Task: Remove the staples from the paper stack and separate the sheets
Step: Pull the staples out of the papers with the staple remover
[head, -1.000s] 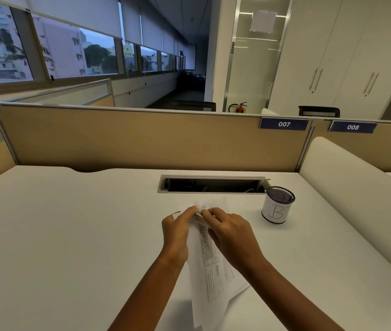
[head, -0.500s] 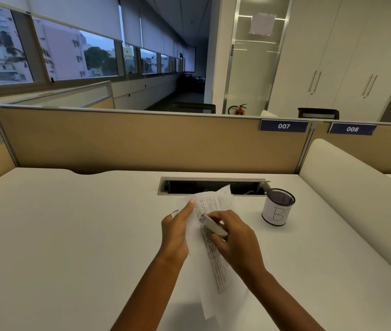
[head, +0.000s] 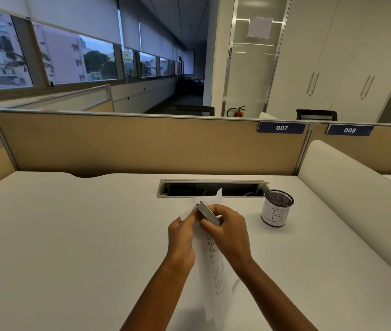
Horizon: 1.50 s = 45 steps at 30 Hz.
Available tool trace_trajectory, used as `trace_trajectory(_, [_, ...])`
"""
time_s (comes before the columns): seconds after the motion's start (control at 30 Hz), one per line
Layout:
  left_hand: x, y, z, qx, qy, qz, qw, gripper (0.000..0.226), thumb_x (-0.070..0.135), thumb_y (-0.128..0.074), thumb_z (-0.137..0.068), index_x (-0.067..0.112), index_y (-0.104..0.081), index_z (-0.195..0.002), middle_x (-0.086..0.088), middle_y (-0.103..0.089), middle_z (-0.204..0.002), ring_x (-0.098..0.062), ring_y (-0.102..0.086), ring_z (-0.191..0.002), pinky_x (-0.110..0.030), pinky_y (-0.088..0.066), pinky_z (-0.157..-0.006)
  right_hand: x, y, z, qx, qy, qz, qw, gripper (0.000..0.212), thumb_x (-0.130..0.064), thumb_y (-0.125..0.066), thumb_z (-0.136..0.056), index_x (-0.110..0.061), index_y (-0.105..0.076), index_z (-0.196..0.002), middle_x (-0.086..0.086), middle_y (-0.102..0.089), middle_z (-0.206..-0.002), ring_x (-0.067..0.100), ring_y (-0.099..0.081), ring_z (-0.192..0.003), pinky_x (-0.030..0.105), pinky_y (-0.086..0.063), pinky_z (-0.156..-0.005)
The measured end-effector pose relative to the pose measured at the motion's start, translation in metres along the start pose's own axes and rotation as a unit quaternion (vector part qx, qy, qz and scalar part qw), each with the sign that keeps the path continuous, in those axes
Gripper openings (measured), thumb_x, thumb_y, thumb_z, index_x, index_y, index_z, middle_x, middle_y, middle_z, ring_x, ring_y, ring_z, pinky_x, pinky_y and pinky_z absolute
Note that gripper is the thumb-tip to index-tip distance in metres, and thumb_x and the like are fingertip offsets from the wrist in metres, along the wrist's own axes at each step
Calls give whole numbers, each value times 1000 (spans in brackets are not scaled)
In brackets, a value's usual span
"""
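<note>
**Paper stack held at its top corner, tool applied**

The paper stack [head: 216, 263] sits near the middle of the white worktop [head: 70, 235], its long side running from 12 o'clock down to 6 o'clock toward the person. Its lower end is blurred.

- Left hand [head: 181, 237]: fingers curled, pinching the stack's left edge near the top.
- Right hand [head: 228, 232]: fingers curled round a silver metal tool [head: 207, 213], which points toward 11 o'clock and lies against the stack's upper corner.

Whether a staple is caught cannot be told. A mesh cup [head: 276, 209] marked "B" stands at 2 o'clock from the hands, apart from the paper. A cable slot [head: 211, 188] lies at 12 o'clock, just beyond the stack's top edge.
</note>
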State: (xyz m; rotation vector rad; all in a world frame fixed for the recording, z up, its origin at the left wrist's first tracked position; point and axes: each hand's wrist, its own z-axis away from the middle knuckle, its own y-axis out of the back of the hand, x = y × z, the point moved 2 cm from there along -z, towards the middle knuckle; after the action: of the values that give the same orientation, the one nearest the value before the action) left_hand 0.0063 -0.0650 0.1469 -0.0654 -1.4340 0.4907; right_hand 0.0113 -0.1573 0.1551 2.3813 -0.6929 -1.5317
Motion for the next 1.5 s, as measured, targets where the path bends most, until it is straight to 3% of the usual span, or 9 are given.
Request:
trace_trajectory(0.2, [-1,3,-2,-13,22,-5,1000,14,26,-51,-87,14,-56,-91,-4,-57,-79,-18,-54,-73,-28,-46,-60,1,4,2,-37,32,8,999,26,-21,-68,-80,-11,-66,-103,4,-67,-100,10,-56,-80,6,-43,-66])
trace_trajectory(0.3, [0,4,-2,-15,27,-23,999,18,28,-54,-84,12,-56,-93,-9,-58,-89,-25,-54,-82,-34,-46,-72,2,8,4,-56,42,9,998,23,-19,-68,-80,-11,-66,-101,-6,-61,-92,6,-55,-73,4,-43,-63])
trace_trajectory(0.43, [1,4,-2,-6,19,-34,999,15,30,-59,-81,16,-55,-84,0,-56,-73,-15,-52,-66,-31,-47,-67,5,7,8,-13,-2,-62,998,9,-12,-65,-81,-16,-62,-88,-9,-59,-80,7,-56,-67,1,-46,-55])
trace_trajectory(0.67, [2,3,0,-21,5,-54,998,28,31,-67,-73,12,-60,-92,-8,-62,-82,-25,-56,-75,-38,-49,-71,3,5,9,2,-37,-105,994,10,-12,-62,-84,-18,-56,-89,-6,-58,-83,3,-56,-69,3,-48,-55])
trace_trajectory(0.83, [2,6,0,-25,4,-38,999,8,26,-65,-76,21,-60,-77,-3,-62,-75,-21,-58,-67,-29,-50,-56,5,5,10,-4,-78,-166,983,14,-13,-61,-84,-19,-54,-95,1,-59,-91,18,-59,-81,16,-49,-64])
trace_trajectory(1.03, [0,8,0,-18,-8,-49,999,13,26,-60,-81,26,-55,-69,-1,-59,-70,-20,-55,-63,-27,-46,-52,6,9,11,-24,-94,-142,985,18,-17,-63,-83,-20,-51,-97,-2,-56,-92,21,-58,-82,13,-47,-59])
trace_trajectory(1.17, [0,7,1,-22,-2,-45,999,8,26,-62,-79,18,-60,-78,-6,-61,-76,-23,-57,-66,-33,-50,-60,6,10,14,-30,-88,-116,989,18,-15,-64,-83,-21,-51,-94,-8,-53,-85,18,-57,-81,16,-49,-63])
trace_trajectory(1.27, [0,7,2,-21,2,-50,999,19,27,-63,-79,13,-58,-91,-8,-61,-82,-23,-57,-69,-38,-50,-69,5,11,15,-30,-89,-104,990,18,-11,-63,-83,-20,-51,-93,-7,-54,-86,19,-57,-82,23,-50,-70])
trace_trajectory(1.5, [1,11,0,-40,27,-19,999,6,25,-58,-82,22,-59,-77,-6,-61,-76,-24,-57,-68,-31,-48,-57,5,17,17,-48,-47,-20,998,16,-15,-65,-81,-21,-56,-93,-6,-55,-91,1,-52,-68,2,-44,-48])
